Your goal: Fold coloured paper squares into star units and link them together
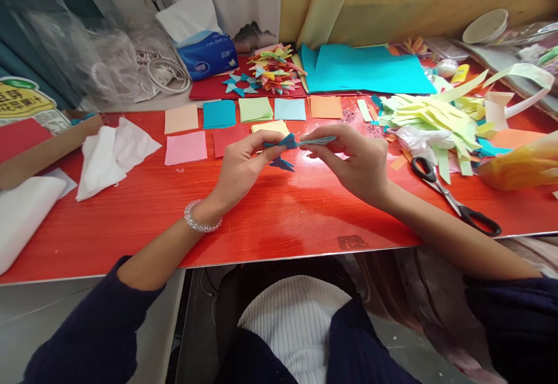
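**End to end above the red counter (261, 227)**

We see the right hand (360, 163) pinch a blue-green folded strip (320, 140), its long axis running sideways; the left hand (243, 166) pinches a blue folded paper (288, 140). This paper lies just left of the strip, and their ends seem to touch. Whether the blue pointed piece (282, 165) below is joined to it, we cannot tell.
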The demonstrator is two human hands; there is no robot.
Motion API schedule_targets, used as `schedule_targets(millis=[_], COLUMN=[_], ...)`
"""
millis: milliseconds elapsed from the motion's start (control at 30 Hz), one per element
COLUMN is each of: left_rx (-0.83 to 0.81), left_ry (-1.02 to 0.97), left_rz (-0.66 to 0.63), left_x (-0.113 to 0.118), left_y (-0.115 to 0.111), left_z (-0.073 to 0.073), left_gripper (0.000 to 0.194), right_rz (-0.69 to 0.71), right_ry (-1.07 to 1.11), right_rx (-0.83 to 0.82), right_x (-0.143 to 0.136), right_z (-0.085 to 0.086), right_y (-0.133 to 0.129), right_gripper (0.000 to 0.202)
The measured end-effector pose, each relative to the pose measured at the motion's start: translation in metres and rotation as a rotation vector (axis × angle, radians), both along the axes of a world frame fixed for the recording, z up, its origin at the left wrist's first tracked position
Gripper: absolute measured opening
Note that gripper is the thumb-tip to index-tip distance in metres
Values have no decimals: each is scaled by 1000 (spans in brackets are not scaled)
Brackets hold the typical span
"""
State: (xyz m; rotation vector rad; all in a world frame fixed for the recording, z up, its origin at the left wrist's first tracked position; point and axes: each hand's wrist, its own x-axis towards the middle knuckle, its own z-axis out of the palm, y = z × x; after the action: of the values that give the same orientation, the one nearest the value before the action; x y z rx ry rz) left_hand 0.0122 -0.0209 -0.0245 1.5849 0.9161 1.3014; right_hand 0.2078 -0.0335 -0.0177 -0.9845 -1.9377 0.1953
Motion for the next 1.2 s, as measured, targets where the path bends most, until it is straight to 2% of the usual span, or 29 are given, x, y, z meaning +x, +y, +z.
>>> schedule_targets(millis=[100,267,333,500,600,767,833,933,1200], left_rx=[20,47,40,15,-70,-253,-321,-362,-362], left_ry=[14,33,42,41,35,33,25,5,-1], left_rz=[2,-16,-24,-44,-69,-66,-61,-70,-53], left_x=[0,-1,-1,0,-2,-4,-3,-1,0], left_y=[0,-1,-2,-2,3,8,7,3,0], left_z=[0,0,0,-1,-1,2,4,8,6], left_gripper=[9,9,10,12,17,27,28,27,26], right_rz=[5,41,55,-2,-5,186,230,228,223], right_ry=[11,-92,-123,-32,39,233,307,411,515], right_rx=[26,206,202,9,-145,-676,-827,-891,-882], right_x=[0,2,3,-1,-3,-1,0,-3,-10], right_z=[-1,-7,-9,-7,0,7,6,4,-5], right_y=[0,3,3,0,2,13,15,13,7], right_gripper=[11,14,14,12,17,32,33,29,21])
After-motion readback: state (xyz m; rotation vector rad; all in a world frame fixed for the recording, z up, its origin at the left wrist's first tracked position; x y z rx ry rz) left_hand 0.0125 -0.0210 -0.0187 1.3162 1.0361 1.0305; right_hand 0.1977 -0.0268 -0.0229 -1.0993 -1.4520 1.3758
